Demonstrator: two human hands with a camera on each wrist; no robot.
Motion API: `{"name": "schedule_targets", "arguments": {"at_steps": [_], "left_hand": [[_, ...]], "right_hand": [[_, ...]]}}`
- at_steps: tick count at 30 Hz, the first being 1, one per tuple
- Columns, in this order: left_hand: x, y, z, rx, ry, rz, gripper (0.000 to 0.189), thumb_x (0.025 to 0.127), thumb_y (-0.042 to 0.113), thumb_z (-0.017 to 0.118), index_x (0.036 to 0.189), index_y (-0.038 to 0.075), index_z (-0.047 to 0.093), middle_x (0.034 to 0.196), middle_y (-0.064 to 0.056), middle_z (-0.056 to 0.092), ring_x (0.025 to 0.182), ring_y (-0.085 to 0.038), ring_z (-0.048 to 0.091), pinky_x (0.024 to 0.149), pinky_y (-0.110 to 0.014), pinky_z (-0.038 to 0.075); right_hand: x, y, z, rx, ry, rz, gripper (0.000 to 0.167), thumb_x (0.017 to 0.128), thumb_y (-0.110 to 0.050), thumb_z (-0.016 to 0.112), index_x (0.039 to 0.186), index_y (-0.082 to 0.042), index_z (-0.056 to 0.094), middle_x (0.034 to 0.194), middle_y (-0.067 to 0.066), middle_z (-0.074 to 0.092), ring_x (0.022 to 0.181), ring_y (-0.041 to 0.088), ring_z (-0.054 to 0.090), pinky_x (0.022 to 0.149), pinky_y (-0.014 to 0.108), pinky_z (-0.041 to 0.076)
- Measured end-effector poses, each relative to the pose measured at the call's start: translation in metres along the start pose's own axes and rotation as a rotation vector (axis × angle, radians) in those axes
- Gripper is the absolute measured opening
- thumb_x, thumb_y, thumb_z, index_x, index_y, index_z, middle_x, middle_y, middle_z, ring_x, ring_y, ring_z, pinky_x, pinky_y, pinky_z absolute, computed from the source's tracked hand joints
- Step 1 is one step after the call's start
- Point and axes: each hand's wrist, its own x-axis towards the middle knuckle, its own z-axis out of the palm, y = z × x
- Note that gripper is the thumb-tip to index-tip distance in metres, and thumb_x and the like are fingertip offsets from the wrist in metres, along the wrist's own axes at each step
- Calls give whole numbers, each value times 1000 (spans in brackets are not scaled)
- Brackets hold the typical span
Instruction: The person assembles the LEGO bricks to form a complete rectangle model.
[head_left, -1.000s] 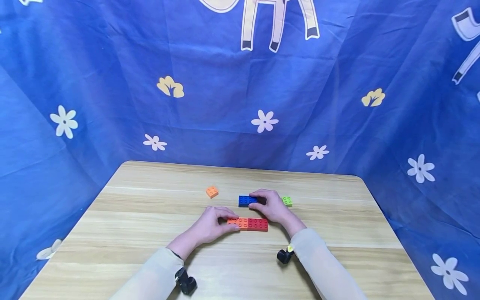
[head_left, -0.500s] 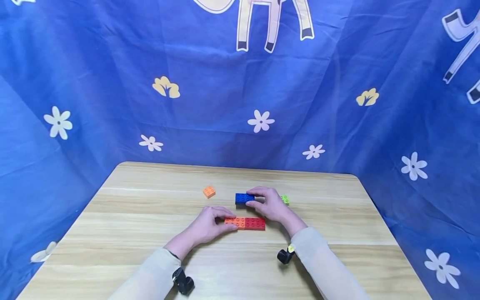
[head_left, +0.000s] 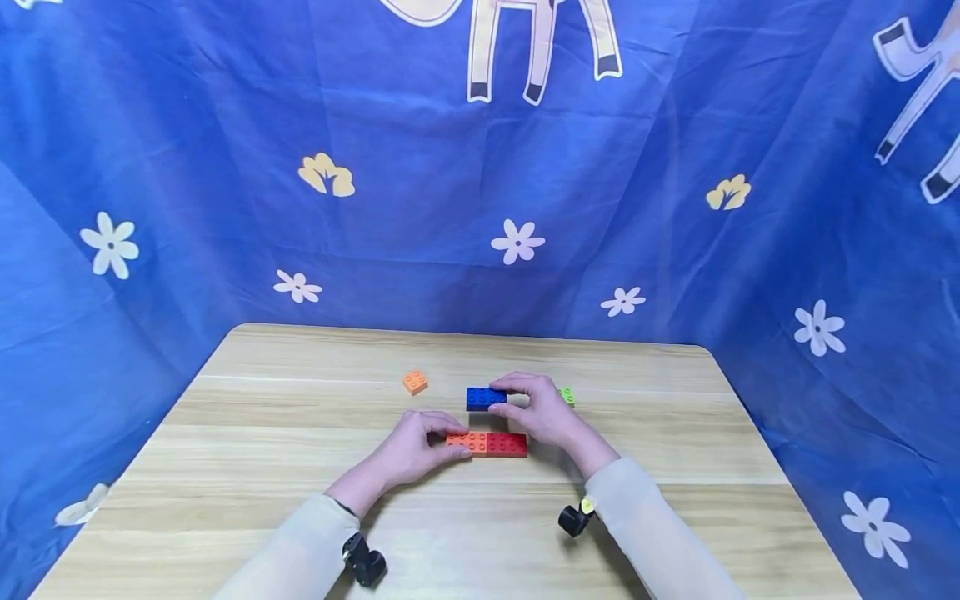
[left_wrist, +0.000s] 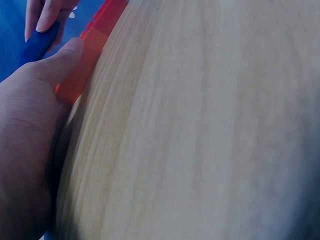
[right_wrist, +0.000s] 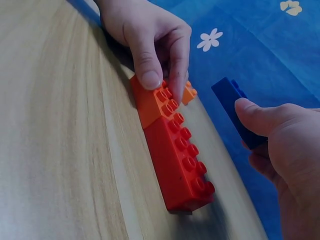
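Observation:
With thumb and fingers, my left hand (head_left: 411,448) pinches an orange toy building brick (head_left: 477,444) lying on the table. A red brick (head_left: 507,446) of similar size sits end to end with it, forming one row with the studs up. Behind this row my right hand (head_left: 546,410) grips a blue brick (head_left: 480,399) by its right end. In the right wrist view the blue brick (right_wrist: 231,102) is held up off the table, its studs facing away from the thumb.
A small orange brick (head_left: 416,382) lies at the back, left of the blue one. A small green brick (head_left: 567,396) is partly hidden behind my right hand. The wooden table (head_left: 285,400) ends at a blue printed curtain (head_left: 420,275).
My right hand has raised the blue brick slightly, and a shadow now shows below it. The left hand keeps its grip on the orange brick. The head view has shifted a little.

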Motion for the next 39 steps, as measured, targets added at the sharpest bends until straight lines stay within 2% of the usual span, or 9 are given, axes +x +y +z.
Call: {"name": "schedule_targets", "arguments": {"at_steps": [7,15,19,26,34,39], "left_hand": [[0,0,2,6,11,1,34,88,35,90,114,15,83,110,6,78,106,-17,72,98,-43,57],[-1,1,1,6,8,-33,37,87,39,89,115,15,82,112,5,77,108,-18,72,101,-45,56],[-1,3,0,3,3,-29,36,87,38,89,115,15,82,111,5,78,108,-18,72,100,-44,56],[-1,4,1,-5,0,-46,35,87,38,90,114,17,83,112,6,77,108,-17,71,100,-44,56],[-1,3,2,8,0,-48,34,88,39,88,114,18,82,111,7,77,107,-16,71,97,-41,57],[0,1,3,-12,5,-45,33,88,38,89,113,18,83,110,7,77,105,-15,72,93,-37,58]], "right_hand": [[-7,-5,-2,-13,-8,-12,41,96,-23,83,132,-7,74,128,0,72,121,17,66,108,40,51],[-16,-6,-3,-18,-24,-27,42,97,-25,81,133,-6,74,129,-1,71,120,17,66,105,40,54],[-21,-5,-3,-13,-27,-29,40,97,-26,81,132,-7,74,129,-1,72,120,16,66,106,40,53],[-29,-4,1,48,-28,-25,37,97,-22,81,130,-6,75,128,2,72,118,19,68,103,46,55],[-35,-2,9,75,-27,-5,35,96,-18,83,129,-9,76,128,0,72,118,17,67,101,38,56],[-37,-2,12,95,-27,-17,34,96,-17,82,128,-8,76,128,1,72,118,19,67,99,39,58]]}}
